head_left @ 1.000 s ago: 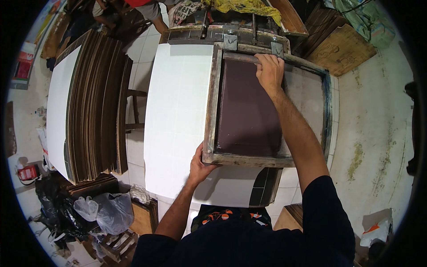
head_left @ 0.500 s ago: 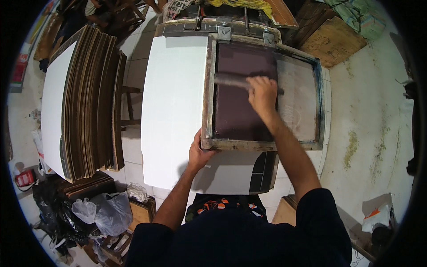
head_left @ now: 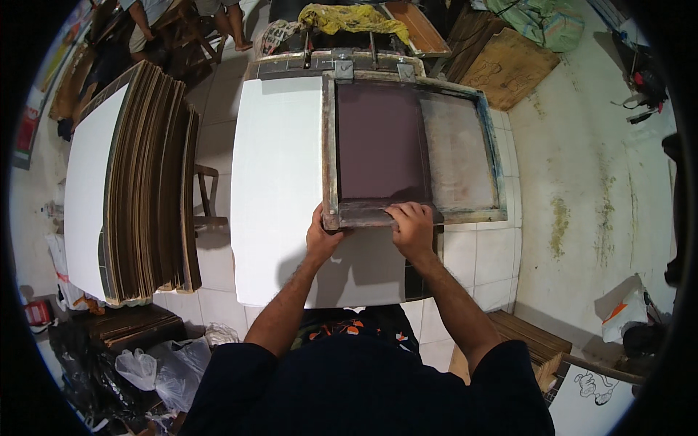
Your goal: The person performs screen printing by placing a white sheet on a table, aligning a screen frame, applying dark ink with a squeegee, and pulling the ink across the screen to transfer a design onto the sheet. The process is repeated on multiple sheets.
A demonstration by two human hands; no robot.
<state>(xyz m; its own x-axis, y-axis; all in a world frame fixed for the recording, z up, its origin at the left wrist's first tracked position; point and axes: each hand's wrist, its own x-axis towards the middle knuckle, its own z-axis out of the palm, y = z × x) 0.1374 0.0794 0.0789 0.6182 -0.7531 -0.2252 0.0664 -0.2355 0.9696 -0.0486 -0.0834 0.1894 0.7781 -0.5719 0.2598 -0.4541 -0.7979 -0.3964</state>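
Note:
A wooden screen-printing frame (head_left: 329,145) with a dark purple mesh panel (head_left: 378,138) lies over a board bearing a large white sheet (head_left: 276,182). At the frame's near left corner, my left hand (head_left: 320,238) is closed around the wood. My right hand (head_left: 413,231) grips a dark bar-shaped squeegee (head_left: 367,211), which rests along the near end of the panel. The fingers curl over its top; its lower edge is hidden. To the right of the purple panel, the frame holds a paler, greyish mesh area (head_left: 459,156).
A tall stack of boards (head_left: 149,182) stands at the left. Metal hinge clamps (head_left: 343,70) hold the frame's far side, near a yellow cloth (head_left: 349,20). Plastic bags (head_left: 171,370) lie at lower left. A stained wall (head_left: 574,196) rises at right. Another person's legs show at the far left.
My right hand has drawn the squeegee from the far part of the purple panel to its near end. My left hand stays at the frame's corner. The head view has shifted slightly.

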